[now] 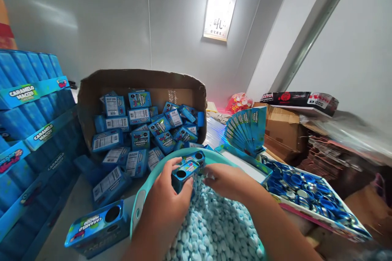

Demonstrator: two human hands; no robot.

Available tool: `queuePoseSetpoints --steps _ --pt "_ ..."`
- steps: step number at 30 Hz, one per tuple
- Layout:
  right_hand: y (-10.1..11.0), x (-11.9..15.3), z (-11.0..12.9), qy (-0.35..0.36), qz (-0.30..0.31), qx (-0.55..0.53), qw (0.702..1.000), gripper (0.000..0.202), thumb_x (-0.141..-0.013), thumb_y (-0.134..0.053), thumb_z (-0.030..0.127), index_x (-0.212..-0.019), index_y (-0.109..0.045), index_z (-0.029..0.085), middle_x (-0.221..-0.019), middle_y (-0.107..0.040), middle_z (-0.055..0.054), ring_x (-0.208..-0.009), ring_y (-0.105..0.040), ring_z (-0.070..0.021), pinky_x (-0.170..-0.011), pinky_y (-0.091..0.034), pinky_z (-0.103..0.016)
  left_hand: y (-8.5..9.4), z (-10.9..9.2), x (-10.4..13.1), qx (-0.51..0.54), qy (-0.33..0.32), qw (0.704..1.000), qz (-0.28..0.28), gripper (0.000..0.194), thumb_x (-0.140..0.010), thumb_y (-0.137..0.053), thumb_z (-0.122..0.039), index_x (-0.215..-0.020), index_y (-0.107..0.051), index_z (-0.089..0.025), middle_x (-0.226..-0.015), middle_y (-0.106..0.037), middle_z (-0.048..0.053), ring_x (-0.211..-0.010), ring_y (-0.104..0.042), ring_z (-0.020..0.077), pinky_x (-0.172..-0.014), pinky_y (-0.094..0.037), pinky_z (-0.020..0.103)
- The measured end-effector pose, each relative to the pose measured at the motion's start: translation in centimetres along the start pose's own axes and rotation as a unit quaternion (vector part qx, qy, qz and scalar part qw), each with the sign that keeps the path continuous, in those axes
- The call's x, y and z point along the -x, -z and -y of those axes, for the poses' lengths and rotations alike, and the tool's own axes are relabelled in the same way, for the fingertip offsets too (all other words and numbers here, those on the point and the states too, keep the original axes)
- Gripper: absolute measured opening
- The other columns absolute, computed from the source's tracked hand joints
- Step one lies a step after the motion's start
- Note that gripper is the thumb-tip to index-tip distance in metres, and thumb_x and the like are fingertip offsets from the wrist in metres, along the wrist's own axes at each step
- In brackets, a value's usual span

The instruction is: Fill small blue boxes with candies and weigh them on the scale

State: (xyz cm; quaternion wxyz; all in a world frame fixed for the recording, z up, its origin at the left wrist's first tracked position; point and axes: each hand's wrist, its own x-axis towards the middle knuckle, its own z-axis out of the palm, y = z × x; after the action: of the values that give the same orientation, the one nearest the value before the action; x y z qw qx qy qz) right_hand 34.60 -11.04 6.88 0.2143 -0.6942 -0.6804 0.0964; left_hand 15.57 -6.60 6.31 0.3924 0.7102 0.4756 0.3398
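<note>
My left hand grips a blue candy tin with a round dark hole in its top. A second blue tin stands right behind it, against or close to it; whether my fingers hold that one too is unclear. Both are above a teal basin full of pale blue candies. My right hand is curled just right of the tins, low over the candies, its fingertips bent inward. What lies inside those fingers is hidden.
A tipped cardboard box spills blue tins behind the basin. One holed tin lies at front left, near stacked display trays. Right are a tray of blue-and-silver lids, fanned printed cards and a brown carton.
</note>
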Motion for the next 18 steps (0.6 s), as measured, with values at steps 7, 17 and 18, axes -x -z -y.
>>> queuePoseSetpoints --steps 7,17,18 --pt "0.1 1.5 2.8 0.082 0.172 -0.018 0.982 0.032 -0.056 -0.093 0.037 -0.084 -0.080 0.028 -0.063 -0.067 0.004 -0.048 -0.050 -0.0114 -0.046 -0.032 -0.024 0.6 -0.2 0.1 -0.039 0.009 0.999 0.027 0.042 -0.088 -0.058 -0.045 -0.127 -0.061 -0.029 -0.103 -0.074 0.003 -0.058 -0.057 0.0159 -0.058 -0.042 0.027" --pt "-1.0 1.6 2.4 0.101 0.141 -0.101 0.980 0.036 -0.045 -0.095 0.042 -0.069 -0.073 0.026 -0.056 -0.061 0.007 -0.044 -0.051 -0.0105 -0.045 -0.037 -0.021 0.4 0.0 -0.1 -0.030 0.006 0.999 0.026 0.030 -0.086 -0.059 -0.045 -0.109 -0.065 -0.026 -0.085 -0.070 -0.001 -0.053 -0.053 0.0143 -0.054 -0.040 0.025" --pt "-1.0 1.5 2.5 0.101 0.110 -0.097 0.984 0.036 -0.045 -0.095 0.042 -0.068 -0.073 0.026 -0.055 -0.061 0.007 -0.043 -0.051 -0.0105 -0.044 -0.037 -0.020 0.5 0.1 -0.1 -0.028 0.004 0.999 0.032 0.031 -0.086 -0.059 -0.046 -0.110 -0.065 -0.026 -0.086 -0.070 -0.001 -0.054 -0.054 0.0145 -0.054 -0.040 0.025"
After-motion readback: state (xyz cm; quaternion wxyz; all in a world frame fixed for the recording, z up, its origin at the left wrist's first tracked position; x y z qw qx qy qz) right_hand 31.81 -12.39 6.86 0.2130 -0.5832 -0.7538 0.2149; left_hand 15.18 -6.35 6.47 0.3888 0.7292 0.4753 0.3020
